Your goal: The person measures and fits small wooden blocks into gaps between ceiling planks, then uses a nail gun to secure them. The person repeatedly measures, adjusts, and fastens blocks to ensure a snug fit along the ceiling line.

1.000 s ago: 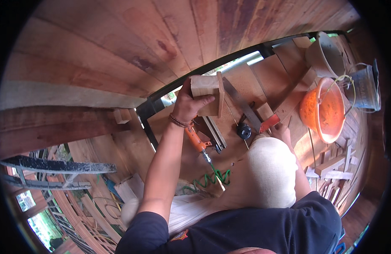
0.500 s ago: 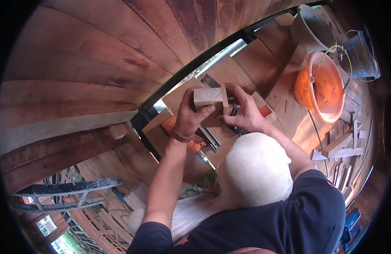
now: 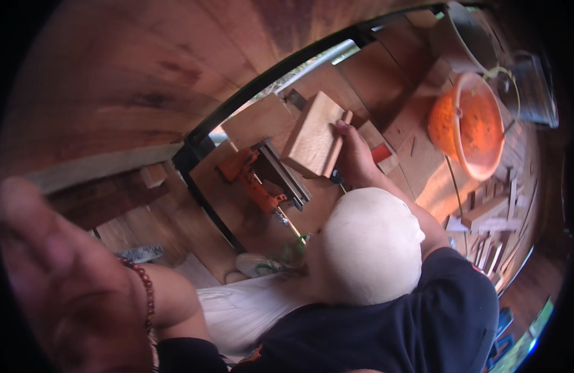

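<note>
1. At the lower left of the frame I see my left hand [image 3: 63, 292] raised close to the lens, blurred and large, fingers spread and released, gripping nothing. A string of dark red beads [image 3: 147, 298] circles the wrist.
2. Moving right, at the centre of the frame, an orange clamp [image 3: 253, 183] lies on the wooden tabletop [image 3: 237, 211], with a grey metal rail [image 3: 287, 174] just beside it. Neither hand touches them, so I judge the clamping is not yet in hand.
3. Just right of the rail is the pale wooden block [image 3: 312, 140], tilted up off the tabletop with a thin wooden strip [image 3: 338, 143] along its right edge. My right hand [image 3: 355, 161] is grasping that right edge, fingers pressed on the strip. I judge the block is picked up and being positioned, but not yet set down or fixed.
4. Lower, a pale rounded knee [image 3: 368, 245] fills the middle of the frame and hides part of the right forearm.
5. At the upper right, an orange bucket [image 3: 467, 124] stands well apart from the block; below it lie scattered wood offcuts [image 3: 486, 211], untouched.
6. What is left, as I read it: seat the block against the rail and bring the free left hand back down to help.
</note>
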A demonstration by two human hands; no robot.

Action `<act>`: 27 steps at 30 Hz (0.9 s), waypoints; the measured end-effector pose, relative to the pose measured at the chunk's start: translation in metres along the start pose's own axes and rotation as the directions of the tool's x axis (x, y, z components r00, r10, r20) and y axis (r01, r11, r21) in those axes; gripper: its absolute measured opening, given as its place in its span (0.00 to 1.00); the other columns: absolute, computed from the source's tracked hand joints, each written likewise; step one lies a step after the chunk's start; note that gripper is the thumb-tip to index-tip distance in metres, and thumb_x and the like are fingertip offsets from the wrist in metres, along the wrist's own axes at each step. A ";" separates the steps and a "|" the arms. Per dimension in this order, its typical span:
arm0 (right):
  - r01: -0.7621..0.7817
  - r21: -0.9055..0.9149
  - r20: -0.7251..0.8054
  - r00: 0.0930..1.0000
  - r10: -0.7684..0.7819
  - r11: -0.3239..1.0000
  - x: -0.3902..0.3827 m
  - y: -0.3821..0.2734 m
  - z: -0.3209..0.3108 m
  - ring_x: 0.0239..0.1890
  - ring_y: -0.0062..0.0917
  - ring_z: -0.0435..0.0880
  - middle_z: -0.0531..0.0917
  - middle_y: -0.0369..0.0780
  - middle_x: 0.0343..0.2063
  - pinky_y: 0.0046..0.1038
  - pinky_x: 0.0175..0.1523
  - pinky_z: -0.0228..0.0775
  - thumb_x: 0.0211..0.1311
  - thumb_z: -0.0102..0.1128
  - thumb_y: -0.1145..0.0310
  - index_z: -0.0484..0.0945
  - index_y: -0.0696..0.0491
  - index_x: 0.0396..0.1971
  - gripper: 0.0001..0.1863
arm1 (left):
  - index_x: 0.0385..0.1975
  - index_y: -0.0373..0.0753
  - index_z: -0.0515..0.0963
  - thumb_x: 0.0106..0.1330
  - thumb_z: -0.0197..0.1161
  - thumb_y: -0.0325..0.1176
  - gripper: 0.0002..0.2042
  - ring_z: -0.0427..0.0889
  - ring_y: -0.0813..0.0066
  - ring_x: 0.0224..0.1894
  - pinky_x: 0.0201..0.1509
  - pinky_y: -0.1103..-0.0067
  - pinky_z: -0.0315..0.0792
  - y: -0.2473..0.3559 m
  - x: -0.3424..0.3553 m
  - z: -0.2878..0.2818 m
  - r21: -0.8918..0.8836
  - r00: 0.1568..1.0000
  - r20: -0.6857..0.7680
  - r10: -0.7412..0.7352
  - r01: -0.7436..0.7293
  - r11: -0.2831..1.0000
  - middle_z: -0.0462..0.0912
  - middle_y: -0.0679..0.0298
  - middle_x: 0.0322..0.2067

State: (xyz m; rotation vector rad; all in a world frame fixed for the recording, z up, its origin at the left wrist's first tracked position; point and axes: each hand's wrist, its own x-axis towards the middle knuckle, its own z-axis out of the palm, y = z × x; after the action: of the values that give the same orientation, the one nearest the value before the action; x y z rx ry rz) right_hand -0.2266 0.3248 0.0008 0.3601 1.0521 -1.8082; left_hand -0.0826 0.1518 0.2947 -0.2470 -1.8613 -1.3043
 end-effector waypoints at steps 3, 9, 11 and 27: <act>-0.124 0.079 0.125 0.986 0.114 0.989 -0.023 -0.019 0.032 0.58 0.40 0.76 0.75 0.48 0.57 0.42 0.65 0.67 0.70 0.52 0.53 0.64 0.58 0.63 0.30 | 0.54 0.29 0.72 0.60 0.65 0.34 0.24 0.78 0.65 0.46 0.53 0.69 0.73 0.010 -0.003 -0.022 0.064 0.999 0.034 0.002 -0.004 0.998 0.78 0.54 0.45; 0.008 0.028 0.211 0.977 -0.013 1.000 -0.004 0.010 0.006 0.60 0.36 0.75 0.75 0.45 0.55 0.40 0.65 0.67 0.68 0.56 0.58 0.64 0.58 0.62 0.29 | 0.54 0.31 0.73 0.59 0.68 0.34 0.25 0.79 0.65 0.47 0.53 0.70 0.74 0.040 -0.024 -0.040 0.130 0.999 0.030 -0.022 0.018 0.991 0.79 0.53 0.46; 0.146 -0.075 0.250 0.960 -0.123 0.986 -0.014 0.004 0.008 0.58 0.34 0.77 0.76 0.45 0.54 0.39 0.63 0.70 0.65 0.61 0.65 0.63 0.58 0.62 0.29 | 0.55 0.31 0.73 0.58 0.69 0.34 0.25 0.79 0.65 0.48 0.53 0.70 0.74 0.045 -0.023 -0.040 0.156 0.997 0.023 -0.074 0.069 0.985 0.79 0.53 0.46; 0.718 -0.486 0.874 0.386 0.297 0.498 -0.023 0.032 0.208 0.60 0.32 0.72 0.70 0.45 0.58 0.35 0.64 0.66 0.48 0.79 0.50 0.55 0.61 0.66 0.54 | 0.57 0.31 0.70 0.54 0.76 0.49 0.36 0.81 0.60 0.54 0.58 0.70 0.73 -0.007 -0.192 -0.137 0.209 0.529 0.015 -0.848 0.828 0.520 0.81 0.49 0.51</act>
State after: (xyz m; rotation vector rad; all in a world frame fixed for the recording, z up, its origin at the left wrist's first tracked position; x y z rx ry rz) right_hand -0.1461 0.1695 0.1204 -1.4253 0.9907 -1.0916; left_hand 0.1057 0.0868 0.1683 0.8335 -2.2816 -1.7389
